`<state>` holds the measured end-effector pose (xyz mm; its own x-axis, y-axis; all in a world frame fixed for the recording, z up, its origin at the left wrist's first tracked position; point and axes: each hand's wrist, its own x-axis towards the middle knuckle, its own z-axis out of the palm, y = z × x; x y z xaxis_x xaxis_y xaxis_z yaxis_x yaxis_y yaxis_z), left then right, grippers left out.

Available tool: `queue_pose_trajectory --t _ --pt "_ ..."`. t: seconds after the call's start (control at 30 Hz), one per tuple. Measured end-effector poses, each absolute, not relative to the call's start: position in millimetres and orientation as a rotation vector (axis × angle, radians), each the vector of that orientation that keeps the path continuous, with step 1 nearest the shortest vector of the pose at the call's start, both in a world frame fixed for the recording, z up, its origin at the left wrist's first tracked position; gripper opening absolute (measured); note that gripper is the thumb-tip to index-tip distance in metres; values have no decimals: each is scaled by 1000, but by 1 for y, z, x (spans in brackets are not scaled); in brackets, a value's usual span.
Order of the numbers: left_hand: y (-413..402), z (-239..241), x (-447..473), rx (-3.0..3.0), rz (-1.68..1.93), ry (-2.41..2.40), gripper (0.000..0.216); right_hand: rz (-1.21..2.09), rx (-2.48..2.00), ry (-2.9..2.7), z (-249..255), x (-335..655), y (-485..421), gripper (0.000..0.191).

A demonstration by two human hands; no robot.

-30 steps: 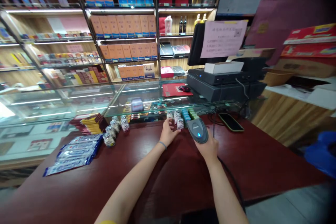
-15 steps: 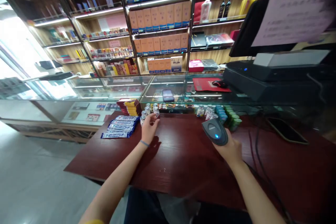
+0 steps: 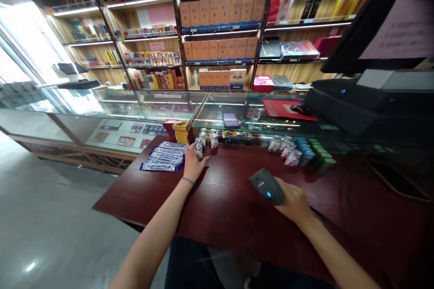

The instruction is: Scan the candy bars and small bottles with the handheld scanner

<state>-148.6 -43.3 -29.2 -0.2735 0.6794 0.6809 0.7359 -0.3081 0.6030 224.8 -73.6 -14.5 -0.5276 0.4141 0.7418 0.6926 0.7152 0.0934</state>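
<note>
My right hand (image 3: 294, 200) is wrapped round a dark grey barcode scanner (image 3: 266, 185) with a blue light, held just above the dark red counter (image 3: 230, 207). My left hand (image 3: 194, 165) reaches forward to a cluster of small clear jars (image 3: 204, 140) near the counter's far edge; its fingers close on the nearest jar (image 3: 198, 151). A second cluster of small jars (image 3: 286, 150) stands further right, beside stacks of blue and green round tins (image 3: 313, 153).
Blue flat packets (image 3: 162, 157) and a stack of red and yellow boxes (image 3: 179, 130) lie left of the jars. A glass display case (image 3: 142, 108) runs behind the counter. A till with a monitor (image 3: 366, 99) stands at right. Shelves of boxed goods (image 3: 220, 13) fill the back wall. A phone (image 3: 398, 180) lies on the counter.
My left hand has moved from the right-hand jars across to the left-hand jars and closed on one. The scanner has dropped lower and turned leftward. My head has turned left.
</note>
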Motion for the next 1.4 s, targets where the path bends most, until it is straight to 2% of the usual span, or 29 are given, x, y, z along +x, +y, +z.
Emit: queue_pose_trajectory --t 0.13,0.23,0.37,0.47,0.57,0.77,0.9,1.0,1.1,1.27,1.4 --pt "-42 -33 -151 -1838 -1692 -1863 59 -442 -868 -2231 -18 225 -73 37" --pt "-41 -29 -149 -1757 -1853 -1914 54 -434 -872 -2246 -16 223 -75 35" --pt "-44 -17 -130 -1854 -2387 -1898 64 -447 -885 -2220 -11 221 -77 36" --pt "-50 -10 -113 -2094 -2844 -1939 62 -442 -921 -2202 -10 221 -78 41" --pt "-56 -7 -105 -2360 -3072 -1981 60 -429 -940 -2247 -9 219 -79 43" --pt "-59 -10 -103 -2477 -3150 -1977 61 -391 -813 -2441 -9 212 -84 44" --pt "-57 -15 -101 -2465 -3174 -1909 52 -365 -761 -2487 -9 211 -86 30" --pt "-56 -17 -100 -2480 -3178 -1861 47 -360 -760 -2466 -9 212 -86 30" --pt "-57 -16 -102 -2435 -3192 -1894 51 -370 -761 -2432 -8 214 -85 36" --pt "-63 -9 -107 -2446 -3122 -1931 70 -357 -793 -2380 -7 218 -82 38" --pt "-68 -4 -106 -2373 -3227 -1915 63 -366 -843 -2311 -6 223 -79 36"
